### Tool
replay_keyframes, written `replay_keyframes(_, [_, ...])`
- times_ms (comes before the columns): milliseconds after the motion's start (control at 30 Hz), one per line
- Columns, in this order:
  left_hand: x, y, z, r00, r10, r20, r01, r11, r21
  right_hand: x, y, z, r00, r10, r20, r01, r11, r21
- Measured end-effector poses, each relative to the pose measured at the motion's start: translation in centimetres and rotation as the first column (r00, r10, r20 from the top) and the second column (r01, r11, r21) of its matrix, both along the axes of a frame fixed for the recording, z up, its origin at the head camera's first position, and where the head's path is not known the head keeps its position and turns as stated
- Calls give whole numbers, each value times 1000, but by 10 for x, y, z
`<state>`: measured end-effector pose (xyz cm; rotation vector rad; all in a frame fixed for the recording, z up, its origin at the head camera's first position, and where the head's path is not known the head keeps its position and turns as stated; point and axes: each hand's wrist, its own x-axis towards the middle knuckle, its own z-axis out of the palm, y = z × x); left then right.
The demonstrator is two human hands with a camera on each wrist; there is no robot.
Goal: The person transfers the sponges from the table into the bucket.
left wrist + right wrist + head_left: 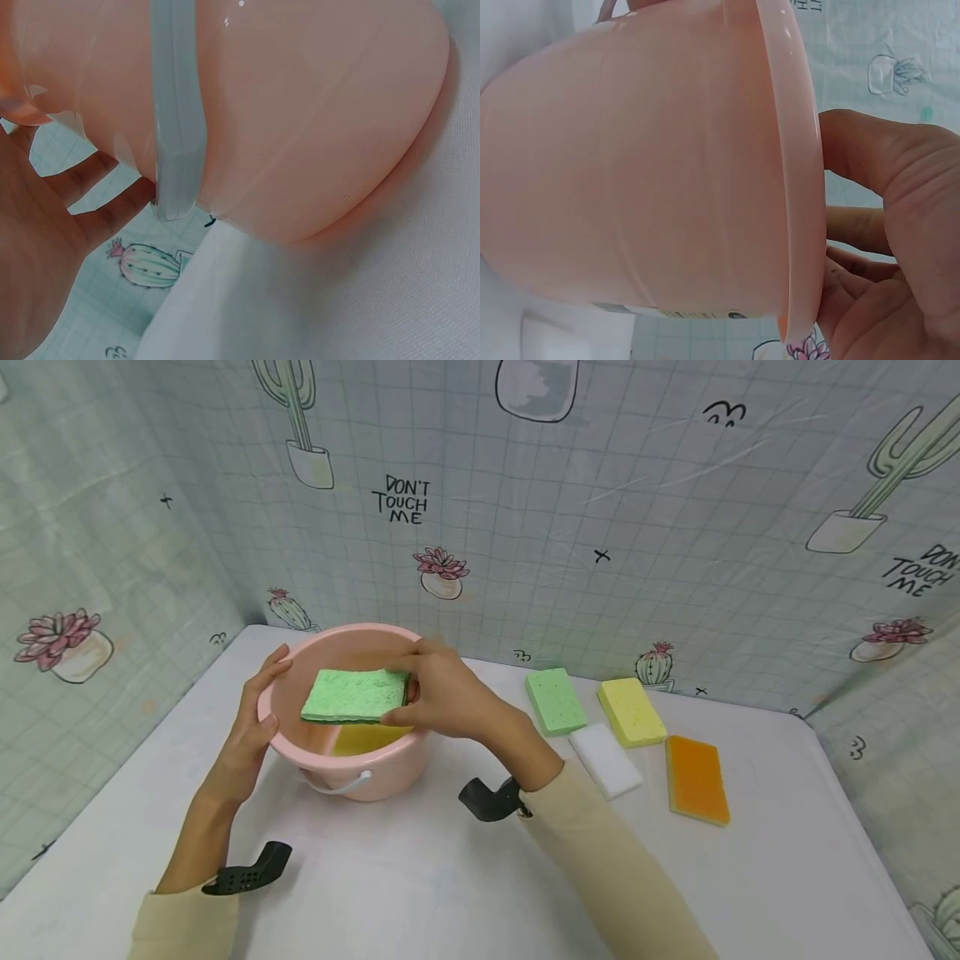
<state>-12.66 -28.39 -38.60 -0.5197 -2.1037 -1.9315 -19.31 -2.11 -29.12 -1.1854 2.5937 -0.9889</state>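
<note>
My right hand point(438, 692) pinches the right end of a light green sponge point(352, 695) with a dark underside, just over the mouth of the pink bucket point(382, 777). In the right wrist view the bucket's rim point(799, 172) hides the sponge, and only the thumb and some fingers show behind it. A yellow piece point(367, 739) lies inside the bucket. On the left side of the bucket, my left hand point(251, 727) rests its spread, fairly straight fingers point(120, 214) against the wall near the rim, by the pale handle point(178, 112).
Right of the bucket on the white table point(390, 885) lie another green sponge point(556, 702), a yellow sponge point(632, 712), a white sponge point(604, 760) and an orange sponge point(697, 779). A patterned curtain point(525, 527) stands behind the table and at both sides.
</note>
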Motion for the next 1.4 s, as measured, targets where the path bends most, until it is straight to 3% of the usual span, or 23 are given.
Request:
replay_keyframes(300, [1,0,1,1000,-11,0,11,1000,18,3,-5,1,999,34,40,-34,999,5])
replay_keyframes(600, [1,1,1,1000,26,1,-26,999,-36,4,-10,1,997,79,20,-80,996,40])
replay_keyframes(1133, [2,-1,2,1000,19,-4,-19,1000,-19,2,-12,2,989,147,5,-147,988,52])
replay_keyframes(1400, [1,0,3,1000,3,5,-3,1000,-17,0,-7,6,997,64,-33,-60,991,119])
